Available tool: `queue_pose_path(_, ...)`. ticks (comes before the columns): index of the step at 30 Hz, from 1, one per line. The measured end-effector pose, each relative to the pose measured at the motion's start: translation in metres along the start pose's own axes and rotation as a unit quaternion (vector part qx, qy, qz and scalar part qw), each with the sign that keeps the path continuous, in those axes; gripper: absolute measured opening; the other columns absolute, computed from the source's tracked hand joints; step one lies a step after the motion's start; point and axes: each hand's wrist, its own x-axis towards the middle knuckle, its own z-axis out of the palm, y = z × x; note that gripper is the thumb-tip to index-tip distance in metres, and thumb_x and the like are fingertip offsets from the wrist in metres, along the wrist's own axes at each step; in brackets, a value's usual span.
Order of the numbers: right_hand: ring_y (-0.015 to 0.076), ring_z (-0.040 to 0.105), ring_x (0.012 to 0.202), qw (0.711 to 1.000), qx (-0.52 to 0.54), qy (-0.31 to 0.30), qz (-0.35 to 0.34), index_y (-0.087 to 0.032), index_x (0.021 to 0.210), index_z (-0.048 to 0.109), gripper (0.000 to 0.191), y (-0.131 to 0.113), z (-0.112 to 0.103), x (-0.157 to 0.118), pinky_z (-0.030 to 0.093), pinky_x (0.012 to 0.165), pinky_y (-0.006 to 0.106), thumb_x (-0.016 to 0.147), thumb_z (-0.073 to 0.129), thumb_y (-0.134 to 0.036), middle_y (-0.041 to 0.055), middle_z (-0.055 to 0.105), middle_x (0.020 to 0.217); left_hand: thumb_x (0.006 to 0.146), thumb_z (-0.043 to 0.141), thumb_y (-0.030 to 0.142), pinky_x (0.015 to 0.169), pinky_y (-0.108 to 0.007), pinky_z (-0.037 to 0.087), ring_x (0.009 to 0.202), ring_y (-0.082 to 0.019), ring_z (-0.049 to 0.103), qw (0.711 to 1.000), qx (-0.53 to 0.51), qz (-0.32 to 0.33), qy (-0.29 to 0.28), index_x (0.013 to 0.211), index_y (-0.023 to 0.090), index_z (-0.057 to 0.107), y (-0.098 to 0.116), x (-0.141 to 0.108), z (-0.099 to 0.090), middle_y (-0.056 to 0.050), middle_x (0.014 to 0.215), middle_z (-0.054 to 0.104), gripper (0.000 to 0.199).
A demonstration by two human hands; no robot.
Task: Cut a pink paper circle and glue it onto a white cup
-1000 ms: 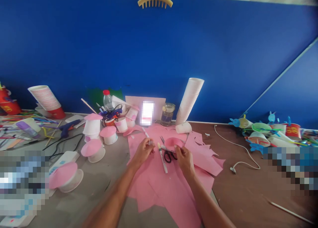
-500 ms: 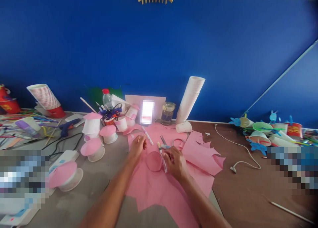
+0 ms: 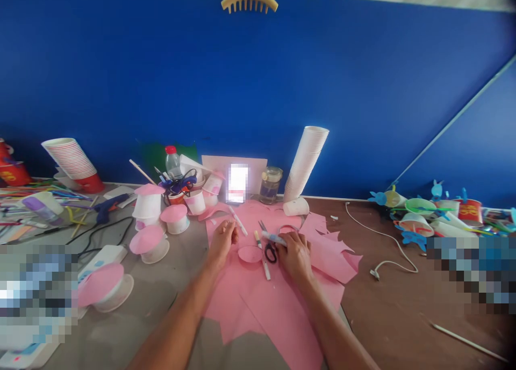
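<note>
My left hand rests on the pink paper with its fingers curled together; what they hold, if anything, is too small to tell. In my right hand is a white and light-blue tube, its end pointing left. Between the hands lie a pink paper disc, a marker with a green band, a white pen piece and scissors with dark handles. Another white marker lies just beyond my left hand.
White cups topped with pink discs stand at the left, near a glue gun and a power strip. Behind are a lit phone, a glass jar and stacked cups. A cable lies right.
My right hand has shifted right, off the pen, and the tube now shows in its fingers. The scissors' handles have come into view. My left hand has hardly moved.
</note>
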Motion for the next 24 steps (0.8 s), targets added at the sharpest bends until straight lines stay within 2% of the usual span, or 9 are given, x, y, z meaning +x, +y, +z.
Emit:
queue_pose_path(2,0.0242,0.053,0.089,0.995,0.089,0.047,0.022,-0.018,0.093,0.067,0.021,0.002,-0.002,0.003,0.038,0.077,0.036,0.083,0.051,-0.028,0.0099,0.064,0.096,0.075,0.059,0.056,0.047,-0.019,0.032,0.048,-0.006,0.042,0.999,-0.032,-0.001,-0.014,0.072,0.016,0.052,0.001,-0.001,0.001,0.004,0.061,0.048,0.041)
queue_pose_path(4,0.0215,0.056,0.082,0.975,0.207,0.059,0.046,-0.017,0.096,0.065,0.027,0.001,-0.005,0.004,0.042,0.072,0.033,0.086,0.047,-0.034,0.0087,0.064,0.092,0.077,0.059,0.054,0.047,-0.019,0.031,0.049,-0.006,0.042,0.998,-0.061,0.001,-0.033,0.073,0.015,0.052,0.003,-0.003,0.002,0.004,0.062,0.049,0.040)
queue_pose_path(6,0.0181,0.057,0.071,0.948,0.310,0.020,0.073,-0.017,0.100,0.063,0.031,-0.005,-0.008,0.003,0.044,0.063,0.028,0.088,0.045,-0.039,0.0049,0.064,0.081,0.078,0.059,0.053,0.048,-0.020,0.031,0.050,-0.006,0.042,0.995,-0.079,0.003,-0.058,0.072,0.015,0.053,0.006,-0.006,0.004,0.003,0.064,0.051,0.039)
queue_pose_path(8,0.0159,0.056,0.063,0.927,0.364,-0.022,0.083,-0.016,0.102,0.062,0.033,-0.013,-0.009,-0.001,0.045,0.058,0.026,0.087,0.046,-0.041,0.0018,0.062,0.071,0.078,0.059,0.053,0.049,-0.020,0.032,0.050,-0.006,0.043,0.992,-0.094,-0.002,-0.088,0.073,0.014,0.055,0.007,-0.009,0.005,0.002,0.064,0.053,0.040)
queue_pose_path(14,0.0147,0.055,0.060,0.915,0.397,-0.072,0.032,-0.016,0.101,0.066,0.030,-0.034,-0.011,-0.011,0.045,0.055,0.023,0.084,0.053,-0.036,0.0021,0.062,0.070,0.076,0.062,0.054,0.050,-0.021,0.031,0.052,-0.007,0.044,0.981,-0.129,-0.027,-0.145,0.081,0.012,0.062,0.006,-0.011,0.005,0.002,0.063,0.051,0.042)
queue_pose_path(24,0.0167,0.059,0.067,0.918,0.390,-0.075,0.021,-0.016,0.102,0.067,0.029,-0.034,-0.010,-0.009,0.047,0.056,0.024,0.083,0.051,-0.032,0.0051,0.067,0.079,0.079,0.063,0.049,0.054,-0.023,0.031,0.053,-0.008,0.044,0.972,-0.127,-0.025,-0.198,0.077,0.012,0.063,0.010,-0.017,0.008,0.001,0.062,0.050,0.037)
